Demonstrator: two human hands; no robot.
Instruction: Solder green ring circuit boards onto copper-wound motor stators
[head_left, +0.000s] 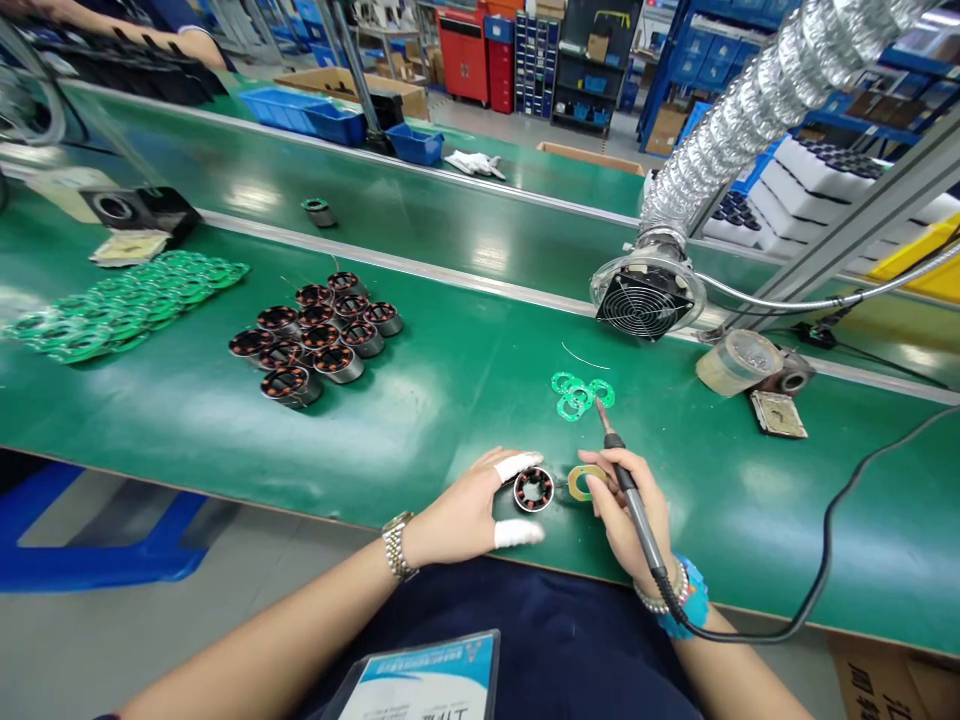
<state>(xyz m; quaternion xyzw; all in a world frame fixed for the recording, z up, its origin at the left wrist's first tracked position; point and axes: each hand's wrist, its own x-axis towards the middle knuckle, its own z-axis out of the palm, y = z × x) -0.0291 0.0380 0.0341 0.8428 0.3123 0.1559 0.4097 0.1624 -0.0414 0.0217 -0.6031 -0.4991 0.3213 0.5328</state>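
Observation:
My left hand (469, 508), with white covers on thumb and forefinger, is spread around the left side of a round motor stator (534, 489) on the green bench. Its fingers are apart, and a gap shows between the thumb and the stator. Just right of the stator, my right hand (626, 505) pinches a yellowish ring-shaped board (586, 483) between thumb and fingers. The same hand also holds a soldering iron (634, 500), its tip pointing away over several green ring boards (576, 398). A thin wire (585, 357) lies behind those boards.
Several copper-wound stators (317, 335) stand left of centre, beside rows of green boards (124, 300). A fume fan (643, 300) hangs behind the right hand. At right are a round container (739, 362) and a sponge tray (778, 414). The iron's black cable (827, 540) loops right.

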